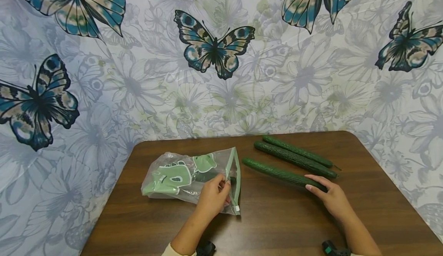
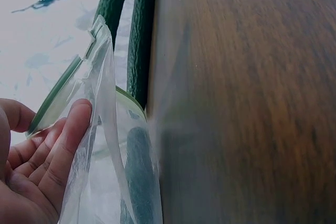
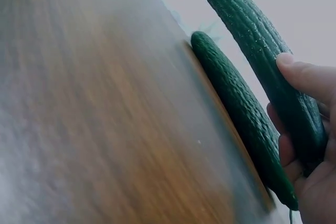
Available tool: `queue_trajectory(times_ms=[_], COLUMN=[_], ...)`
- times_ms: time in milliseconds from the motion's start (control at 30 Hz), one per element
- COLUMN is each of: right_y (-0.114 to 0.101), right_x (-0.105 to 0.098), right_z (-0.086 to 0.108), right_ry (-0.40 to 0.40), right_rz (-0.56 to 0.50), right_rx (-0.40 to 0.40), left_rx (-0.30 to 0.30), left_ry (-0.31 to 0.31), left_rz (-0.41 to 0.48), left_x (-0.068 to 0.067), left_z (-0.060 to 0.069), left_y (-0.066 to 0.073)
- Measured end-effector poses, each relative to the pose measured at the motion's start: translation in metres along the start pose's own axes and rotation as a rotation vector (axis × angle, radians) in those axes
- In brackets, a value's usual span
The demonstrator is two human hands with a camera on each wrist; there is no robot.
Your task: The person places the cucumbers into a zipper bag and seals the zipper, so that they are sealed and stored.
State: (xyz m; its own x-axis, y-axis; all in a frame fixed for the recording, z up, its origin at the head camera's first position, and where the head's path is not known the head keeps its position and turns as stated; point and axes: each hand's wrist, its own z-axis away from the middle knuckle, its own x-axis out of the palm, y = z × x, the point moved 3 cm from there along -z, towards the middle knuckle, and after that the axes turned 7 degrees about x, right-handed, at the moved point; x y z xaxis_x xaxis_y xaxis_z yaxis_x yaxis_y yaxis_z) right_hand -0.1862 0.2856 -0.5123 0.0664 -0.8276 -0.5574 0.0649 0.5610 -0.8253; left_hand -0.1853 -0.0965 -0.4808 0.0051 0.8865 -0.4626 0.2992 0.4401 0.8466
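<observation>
You've got your right grip (image 1: 333, 199) curled round one end of the front cucumber (image 1: 275, 170), right of the bag (image 1: 180, 177), so its far tip could swing and snag the mouth. Your left grip (image 1: 212, 195) pinches that flimsy rim, which might slip and flop closed.

From above, the head view faces forward and down; close wrist views share cucumbers (image 3: 237, 100) and table (image 2: 252, 98).
</observation>
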Motion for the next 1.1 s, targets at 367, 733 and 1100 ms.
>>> queue_trajectory(times_ms=[367,733,1100], right_y=[-0.01,-0.018,-0.029], right_x=[0.018,0.032,0.049], right_z=[0.003,0.004,0.002], right_ry=[-0.024,-0.04,-0.077], right_rz=[0.019,0.044,0.036], right_rx=[-0.118,-0.164,-0.199], left_rx=[0.001,-0.002,-0.017], left_ry=[-0.005,-0.005,-0.016], left_rz=[-0.002,0.007,-0.002], left_x=[0.001,0.001,-0.001], left_z=[0.001,0.001,0.002], left_y=[0.001,0.001,0.003])
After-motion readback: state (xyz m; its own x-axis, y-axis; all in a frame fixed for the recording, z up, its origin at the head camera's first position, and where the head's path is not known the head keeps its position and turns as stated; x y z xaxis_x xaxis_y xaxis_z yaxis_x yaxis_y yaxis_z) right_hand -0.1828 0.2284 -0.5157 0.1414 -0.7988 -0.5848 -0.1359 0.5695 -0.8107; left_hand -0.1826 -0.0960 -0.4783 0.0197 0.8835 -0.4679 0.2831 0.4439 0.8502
